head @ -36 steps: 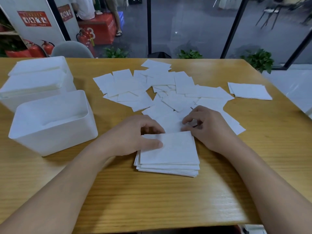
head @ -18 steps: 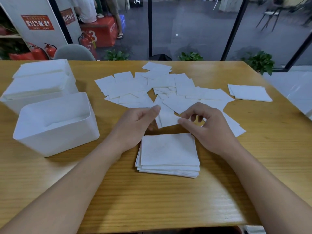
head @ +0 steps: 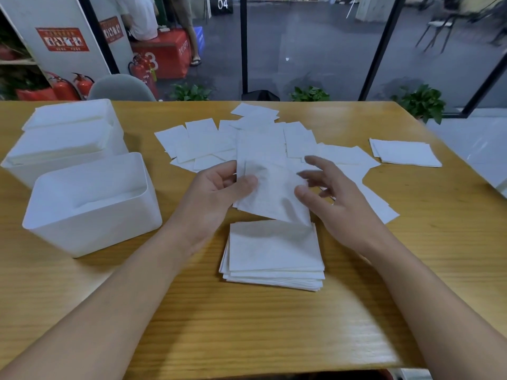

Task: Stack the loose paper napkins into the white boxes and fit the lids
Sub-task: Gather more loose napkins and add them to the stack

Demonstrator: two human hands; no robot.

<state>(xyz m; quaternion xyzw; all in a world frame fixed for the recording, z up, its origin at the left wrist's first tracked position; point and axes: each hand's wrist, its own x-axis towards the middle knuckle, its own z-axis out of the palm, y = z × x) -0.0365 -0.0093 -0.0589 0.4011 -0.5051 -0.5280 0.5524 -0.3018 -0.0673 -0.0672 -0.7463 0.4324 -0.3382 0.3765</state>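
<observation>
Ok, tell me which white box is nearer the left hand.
The front box, open-topped and standing just beside the left hand; the other box sits behind it, farther away.

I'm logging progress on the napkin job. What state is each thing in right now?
Left hand: pinches a lifted napkin.
Right hand: fingers spread, touching the napkin's right edge.
Stack: squared up on the table.
Loose napkins: scattered flat.
Small pile: lying apart, far right.
Near box: open, no lid.
Far box: filled with napkins.
</observation>
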